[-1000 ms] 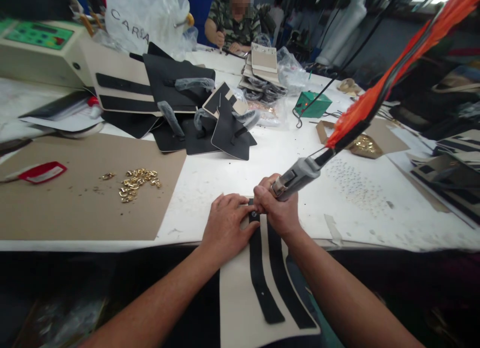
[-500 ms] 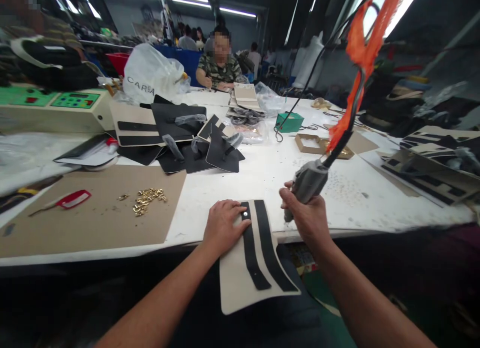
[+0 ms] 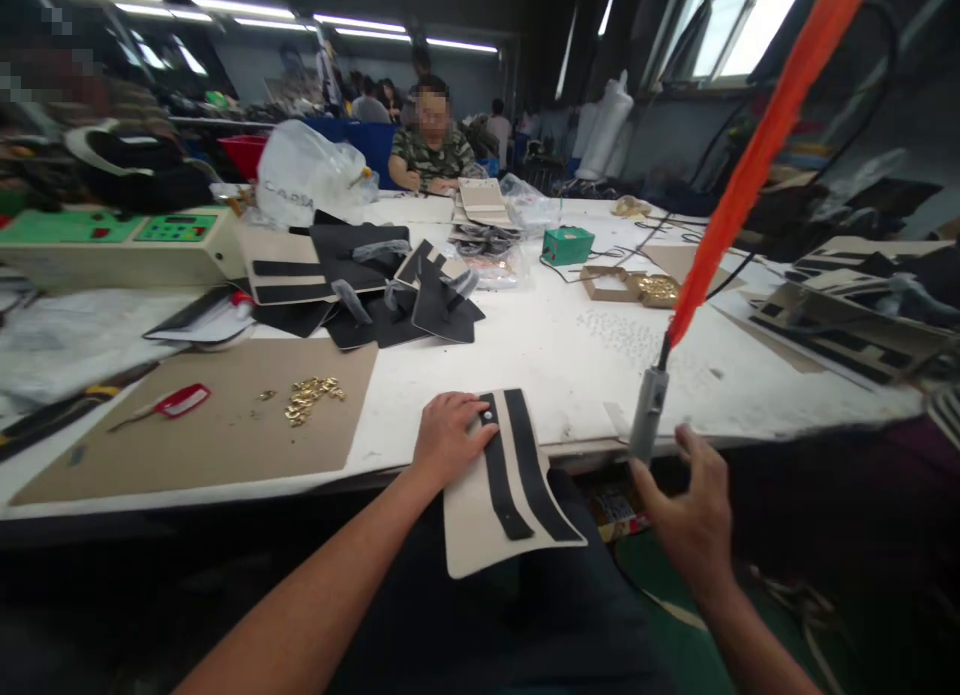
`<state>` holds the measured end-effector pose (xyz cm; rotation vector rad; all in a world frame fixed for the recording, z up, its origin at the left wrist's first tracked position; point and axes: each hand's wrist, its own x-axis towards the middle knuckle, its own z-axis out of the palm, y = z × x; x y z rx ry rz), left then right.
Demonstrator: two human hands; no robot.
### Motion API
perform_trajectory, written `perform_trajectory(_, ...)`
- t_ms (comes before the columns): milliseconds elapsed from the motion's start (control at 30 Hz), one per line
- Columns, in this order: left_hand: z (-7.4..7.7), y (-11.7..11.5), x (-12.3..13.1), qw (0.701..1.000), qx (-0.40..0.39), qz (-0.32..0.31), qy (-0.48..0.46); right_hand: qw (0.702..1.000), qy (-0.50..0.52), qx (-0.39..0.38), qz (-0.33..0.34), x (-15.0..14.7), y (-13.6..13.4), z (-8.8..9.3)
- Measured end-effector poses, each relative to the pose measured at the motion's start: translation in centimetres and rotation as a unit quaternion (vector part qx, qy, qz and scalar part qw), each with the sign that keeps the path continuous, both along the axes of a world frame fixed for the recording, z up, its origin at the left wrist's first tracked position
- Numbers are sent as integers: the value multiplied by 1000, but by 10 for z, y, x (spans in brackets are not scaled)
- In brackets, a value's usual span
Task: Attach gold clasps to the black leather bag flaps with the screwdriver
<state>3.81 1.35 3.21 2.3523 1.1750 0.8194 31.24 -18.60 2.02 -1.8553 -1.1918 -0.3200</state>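
Observation:
A beige panel with two black stripes [image 3: 480, 505] hangs over the front edge of the white table [image 3: 555, 365]. A small metal stud sits on its left stripe near the top. My left hand [image 3: 448, 437] lies flat on the panel's upper left part, fingers spread, beside the stud. My right hand [image 3: 694, 510] is open just below and right of a grey hand tool [image 3: 647, 415], which hangs upright from a cable wrapped in orange [image 3: 757, 155]. The fingers are apart from the tool.
A brown board [image 3: 225, 425] holds gold fittings [image 3: 311, 397] and a red-handled tool [image 3: 176, 402]. Black and beige cut pieces [image 3: 375, 285], a cream machine [image 3: 127, 237], a green box [image 3: 568, 245] and a tray of gold parts [image 3: 637, 287] lie further back. A person in camouflage [image 3: 431, 150] sits at the far end.
My right hand has let go of the grey tool, which now hangs upright from its cable. The tool lifted off the panel earlier. My left hand stays on the panel.

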Motion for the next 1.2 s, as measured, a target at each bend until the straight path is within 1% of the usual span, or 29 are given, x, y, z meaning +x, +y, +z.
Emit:
perform_trajectory(33, 1, -3, -1, 1000, -2, 3, -6, 998, -34, 11, 44, -11, -5, -7)
perform_trajectory(67, 1, -5, -2, 1000, -4, 5, -14, 992, -55, -2, 110, -22, -8, -15)
perform_trajectory(133, 1, -7, -4, 999, -11, 14, -32, 965, -81, -18, 250, -46, -6, -27)
perform_trajectory(167, 1, -7, -4, 999, -17, 18, -43, 948, -81, -15, 308, -58, -2, -29)
perform_trajectory(200, 2, -7, -5, 998, -26, 22, -57, 932, -68, -6, 355, -70, 4, -27)
perform_trajectory(233, 2, -8, -6, 996, -36, 25, -73, 920, -39, 4, 391, -80, 10, -22)
perform_trajectory(300, 7, -12, -11, 991, -65, 34, -115, 895, 54, -3, 443, -96, 20, -2)
perform_trajectory(333, 10, -17, -15, 986, -81, 39, -139, 883, 107, -27, 456, -100, 22, 10)
perform_trajectory(400, 20, -32, -27, 974, -123, 38, -188, 868, 205, -87, 444, -104, 24, 34)
perform_trajectory(433, 26, -42, -35, 957, -169, 24, -235, 861, 248, -125, 426, -103, 24, 45)
perform_trajectory(467, 33, -54, -43, 928, -228, 3, -294, 854, 286, -158, 405, -103, 24, 56)
perform_trajectory(500, 40, -68, -51, 875, -307, -28, -373, 846, 318, -185, 385, -102, 24, 65)
perform_trajectory(533, 48, -81, -59, 807, -377, -56, -450, 837, 341, -205, 375, -102, 24, 75)
perform_trajectory(567, 56, -95, -66, 747, -424, -81, -506, 828, 357, -222, 372, -104, 26, 84)
perform_trajectory(600, 64, -108, -72, 707, -445, -104, -539, 816, 367, -238, 377, -107, 28, 94)
perform_trajectory(633, 71, -120, -76, 696, -442, -118, -554, 802, 378, -252, 388, -112, 31, 103)
perform_trajectory(667, 77, -129, -80, 700, -433, -129, -554, 783, 390, -270, 403, -117, 35, 113)
perform_trajectory(700, 81, -137, -82, 710, -421, -129, -549, 757, 404, -293, 422, -123, 40, 121)
perform_trajectory(733, 83, -143, -84, 719, -416, -119, -544, 733, 416, -312, 439, -129, 46, 129)
perform_trajectory(767, 83, -147, -85, 721, -419, -98, -544, 717, 423, -325, 449, -135, 53, 136)
perform_trajectory(800, 80, -149, -86, 713, -426, -69, -553, 715, 423, -325, 452, -140, 63, 141)
perform_trajectory(833, 75, -151, -87, 695, -438, -37, -568, 730, 413, -309, 448, -145, 74, 144)
perform_trajectory(900, 59, -152, -90, 639, -469, 30, -608, 781, 377, -246, 433, -158, 102, 145)
perform_trajectory(933, 49, -152, -92, 610, -482, 64, -626, 801, 358, -214, 429, -166, 119, 142)
perform_trajectory(967, 38, -152, -96, 583, -492, 99, -639, 812, 341, -195, 432, -175, 137, 137)
perform_trajectory(1000, 28, -153, -99, 558, -500, 137, -648, 813, 328, -189, 442, -185, 155, 131)
perform_trajectory(1067, 8, -154, -109, 515, -503, 216, -659, 806, 288, -207, 474, -210, 191, 113)
perform_trajectory(1133, -9, -157, -121, 476, -503, 284, -663, 809, 207, -228, 500, -237, 224, 92)
perform_trajectory(1200, -21, -160, -132, 446, -505, 332, -660, 820, 125, -239, 504, -263, 252, 70)
